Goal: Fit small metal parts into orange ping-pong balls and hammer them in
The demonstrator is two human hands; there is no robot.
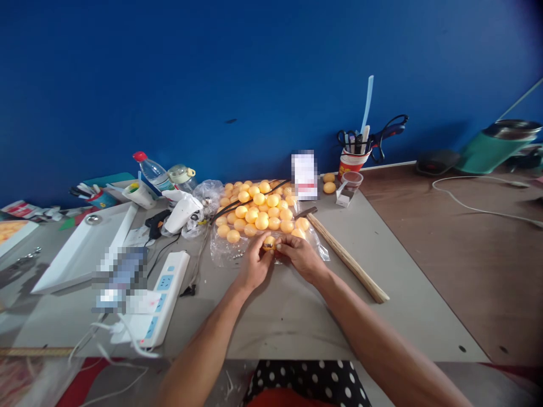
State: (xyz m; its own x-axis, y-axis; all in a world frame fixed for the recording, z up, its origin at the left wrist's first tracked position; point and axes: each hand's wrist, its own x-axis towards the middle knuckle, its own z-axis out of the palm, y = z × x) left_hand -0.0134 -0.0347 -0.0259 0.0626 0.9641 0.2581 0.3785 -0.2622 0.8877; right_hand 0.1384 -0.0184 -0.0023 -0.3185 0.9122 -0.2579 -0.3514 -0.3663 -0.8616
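Note:
My left hand [254, 264] grips a small orange ball [268, 243] with dark marks on its near side, between thumb and fingers. Against the ball's right side, my right hand [302, 257] has its thumb and fingertips pinched together; whatever is between them is too small to make out. Just beyond both hands, many similar orange balls [262, 221] lie heaped on a clear plastic bag [224, 249]. A bundle of thin pale sticks [345, 257] lies slanting to the right of my right hand.
Left of my hands are a white power strip [163, 299], a blurred phone [123, 280], a white tray [55, 277] and a black glue gun [156, 223]. A cup of scissors and pens [352, 161] stands by the blue wall. Cables hang over the front edge.

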